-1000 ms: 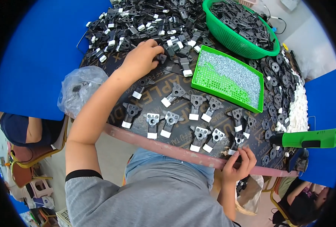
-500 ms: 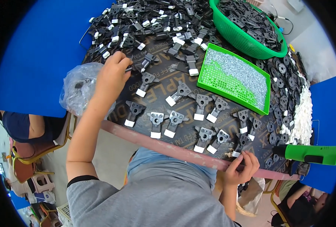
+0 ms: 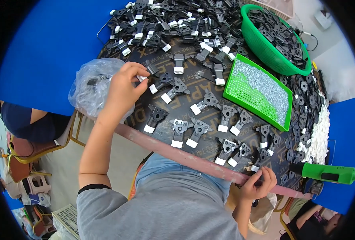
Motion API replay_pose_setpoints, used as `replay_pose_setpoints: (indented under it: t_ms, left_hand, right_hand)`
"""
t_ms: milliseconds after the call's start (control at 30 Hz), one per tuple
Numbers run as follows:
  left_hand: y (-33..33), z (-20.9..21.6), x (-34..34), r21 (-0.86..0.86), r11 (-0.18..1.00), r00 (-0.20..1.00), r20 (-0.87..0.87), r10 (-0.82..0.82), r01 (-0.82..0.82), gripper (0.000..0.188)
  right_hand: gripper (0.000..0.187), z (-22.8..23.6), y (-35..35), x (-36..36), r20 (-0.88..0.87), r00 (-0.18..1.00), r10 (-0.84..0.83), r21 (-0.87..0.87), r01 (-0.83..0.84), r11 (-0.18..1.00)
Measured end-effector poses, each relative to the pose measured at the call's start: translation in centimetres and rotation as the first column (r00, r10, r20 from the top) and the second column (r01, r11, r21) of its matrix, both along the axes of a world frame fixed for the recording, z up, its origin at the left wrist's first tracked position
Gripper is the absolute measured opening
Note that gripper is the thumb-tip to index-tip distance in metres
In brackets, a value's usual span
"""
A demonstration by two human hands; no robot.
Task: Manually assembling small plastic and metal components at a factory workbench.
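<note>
Toward ten o'clock on the dark surface [image 3: 197,90], the left hand [image 3: 124,86] reaches in over the near edge, its grip pinching a black piece with a white end [image 3: 152,70] between thumb and fingers. Just beyond that wrist, between nine and ten o'clock, slumps a clear plastic bag [image 3: 81,94] with something dark inside. Toward four o'clock, the right hand [image 3: 260,185] sits at the surface's worn pink edge [image 3: 181,156], fingers curled, the fingertips at the white end of a three-armed black piece [image 3: 262,154]; whether this grip is closed on it I cannot tell.

Between the hands, across the middle, lie loose three-armed pieces [image 3: 200,127], flat, most with their white ends toward six or seven o'clock. At twelve o'clock a thick heap of black parts [image 3: 177,18], many of them white-ended, spreads along the far side.

A round green basket [image 3: 261,52] at two o'clock is full of black parts. Nearer, between two and three, a shallow green tray [image 3: 247,106] holds small silvery bits. Black discs [image 3: 304,85] and a pile of small white pieces [image 3: 319,132] lie toward three, and a green-handled tool [image 3: 330,173] points inward near four.
</note>
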State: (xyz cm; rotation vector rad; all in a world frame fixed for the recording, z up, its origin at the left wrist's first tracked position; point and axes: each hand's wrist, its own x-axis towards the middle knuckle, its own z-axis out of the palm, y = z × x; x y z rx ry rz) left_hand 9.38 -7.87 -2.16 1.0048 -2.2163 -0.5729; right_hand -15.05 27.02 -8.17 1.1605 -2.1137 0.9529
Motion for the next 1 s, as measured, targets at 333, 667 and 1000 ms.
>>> replay_pose_setpoints:
  t_ms: [333, 667, 1000]
  left_hand:
    - [0.8, -1.1, 2.1, -0.243, 0.941, 0.951, 0.257, -0.170, 0.234, 0.024]
    - [8.8, 0.3, 3.0, 0.287, 0.958, 0.999, 0.041, -0.006, -0.006, 0.028]
    - [6.1, -0.8, 0.6, -0.053, 0.998, 0.998, -0.059, 0.016, -0.020, 0.031]
  right_hand:
    - [0.015, 0.0, -0.2, 0.1, -0.039, 0.999, -0.003, -0.003, 0.003, 1.000]
    - [0.014, 1.6, 0.0, 0.5, 0.062, 0.996, 0.068, -0.127, -0.060, 0.990]
    - [0.036, 8.8, -20.8, 3.8, 0.159, 0.731, 0.663, 0.249, -0.680, 0.690]
